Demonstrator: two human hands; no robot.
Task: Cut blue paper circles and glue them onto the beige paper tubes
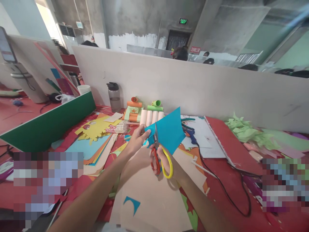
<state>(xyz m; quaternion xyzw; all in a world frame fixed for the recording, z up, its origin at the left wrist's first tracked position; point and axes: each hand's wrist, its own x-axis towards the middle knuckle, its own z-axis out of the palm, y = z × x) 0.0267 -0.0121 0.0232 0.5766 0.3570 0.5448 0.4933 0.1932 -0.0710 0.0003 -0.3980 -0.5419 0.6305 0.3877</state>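
Observation:
My left hand (139, 138) pinches the left end of a sheet of blue paper (169, 130), thumb on top. In my right hand (165, 158) is a pair of scissors (156, 141) with one red and one yellow handle loop. The scissor blades point up and away, at the paper's left part close to my left thumb. Below both hands lie large peach paper sheets (145, 187), with a curved blue offcut (132, 204) on them. Some fingers of my right hand are hidden behind the handles.
Rolled paper tubes (151, 116) stand beyond my hands, near a water bottle (114, 98). At left are yellow cut paper (96, 127) and stacked coloured sheets (83, 146). A blue glue gun (190, 133) trails a black cable at right, by shredded green paper (243, 130). White partition (205, 87) behind.

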